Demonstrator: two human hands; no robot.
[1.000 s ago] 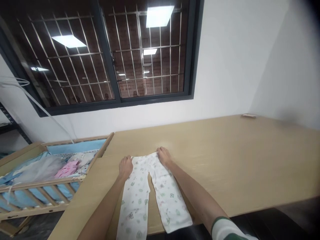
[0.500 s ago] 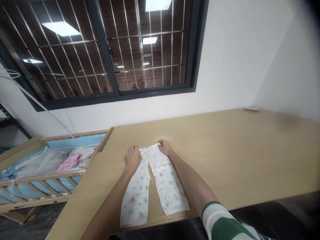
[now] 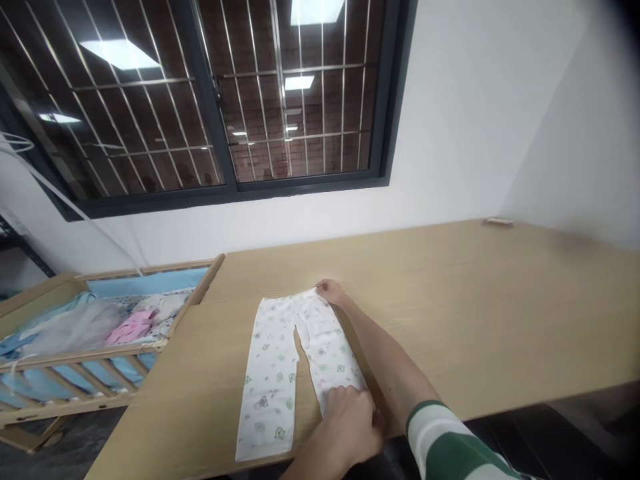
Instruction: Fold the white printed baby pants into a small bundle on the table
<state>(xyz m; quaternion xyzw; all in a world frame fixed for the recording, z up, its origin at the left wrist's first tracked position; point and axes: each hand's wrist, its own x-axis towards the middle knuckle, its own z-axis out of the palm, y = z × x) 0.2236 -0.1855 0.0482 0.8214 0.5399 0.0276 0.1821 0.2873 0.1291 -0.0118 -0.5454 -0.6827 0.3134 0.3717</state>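
Observation:
A pair of white baby pants (image 3: 273, 360) with small green and grey prints lies flat on the wooden table, waistband away from me and legs spread toward me. My right hand (image 3: 331, 292) pinches the right corner of the waistband. Down at the cuff of the right leg, my left hand (image 3: 350, 417) is closed on the fabric and covers that hem. The left leg lies loose, its cuff near the table's front edge.
The pale wooden table (image 3: 440, 300) stretches right to the wall. A wooden crib (image 3: 85, 363) with blue lining, holding pink and white cloth, stands at the left. A small flat object (image 3: 498, 221) lies at the back right. A barred window (image 3: 225, 100) is above.
My left hand has let go of the waistband's left corner and moved down and right to the right leg's cuff. My right hand has stayed at the waistband.

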